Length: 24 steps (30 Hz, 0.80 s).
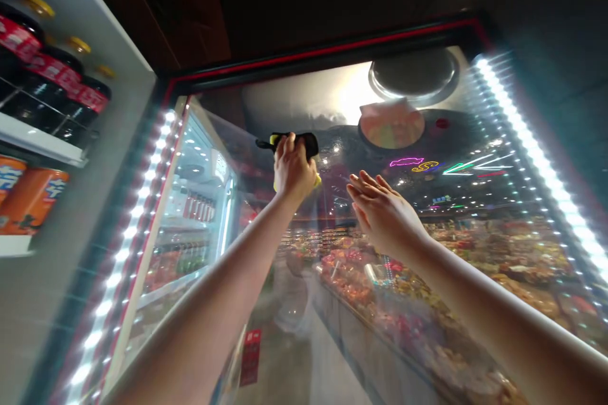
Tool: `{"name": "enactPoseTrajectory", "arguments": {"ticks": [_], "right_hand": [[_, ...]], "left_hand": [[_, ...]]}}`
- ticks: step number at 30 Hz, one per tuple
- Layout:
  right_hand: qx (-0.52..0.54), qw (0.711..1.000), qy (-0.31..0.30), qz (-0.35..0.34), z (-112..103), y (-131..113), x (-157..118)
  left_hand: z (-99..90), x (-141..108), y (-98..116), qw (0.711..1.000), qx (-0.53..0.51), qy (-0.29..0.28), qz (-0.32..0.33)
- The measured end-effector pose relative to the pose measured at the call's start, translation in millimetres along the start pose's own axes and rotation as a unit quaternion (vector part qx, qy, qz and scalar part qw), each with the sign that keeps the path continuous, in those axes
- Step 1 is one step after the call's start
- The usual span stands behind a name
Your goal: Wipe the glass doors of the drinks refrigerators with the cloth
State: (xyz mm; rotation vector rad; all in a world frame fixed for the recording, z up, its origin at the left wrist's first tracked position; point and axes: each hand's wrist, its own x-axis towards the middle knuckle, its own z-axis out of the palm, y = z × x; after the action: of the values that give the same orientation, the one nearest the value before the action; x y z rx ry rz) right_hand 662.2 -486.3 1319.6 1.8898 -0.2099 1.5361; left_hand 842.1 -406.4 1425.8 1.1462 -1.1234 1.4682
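My left hand [293, 168] is raised to the upper part of a glass door [323, 202], its fingers wrapped over a black and yellow cleaning cloth [310, 144]. A dark end of the cloth sticks out on the left, and yellow shows below the palm. To the right and slightly lower is my right hand [387, 209], its fingers stretched out and nothing in it. It is held up close to the glass; whether it touches, I cannot tell. The glass mirrors lights and display counters.
A black frame [323, 60] with a red line borders the glass on top. Bright LED strips run down the left [121, 259] and right [536, 139] sides. On the left, shelves hold dark bottles [54, 66] with yellow caps and orange packages [35, 199].
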Motion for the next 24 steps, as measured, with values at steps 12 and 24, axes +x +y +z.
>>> {"name": "enactPoseTrajectory", "arguments": {"ticks": [12,24], "right_hand": [[-0.02,1.0,-0.008,0.012,-21.4,44.1,-38.6],[-0.003,1.0,0.012,0.01,-44.1,76.5,-69.4]], "left_hand": [[-4.0,-31.7,30.8,0.996,-0.011,-0.053,0.073],[19.7,-55.7,104.1,0.961,-0.039,-0.158,0.225]]}}
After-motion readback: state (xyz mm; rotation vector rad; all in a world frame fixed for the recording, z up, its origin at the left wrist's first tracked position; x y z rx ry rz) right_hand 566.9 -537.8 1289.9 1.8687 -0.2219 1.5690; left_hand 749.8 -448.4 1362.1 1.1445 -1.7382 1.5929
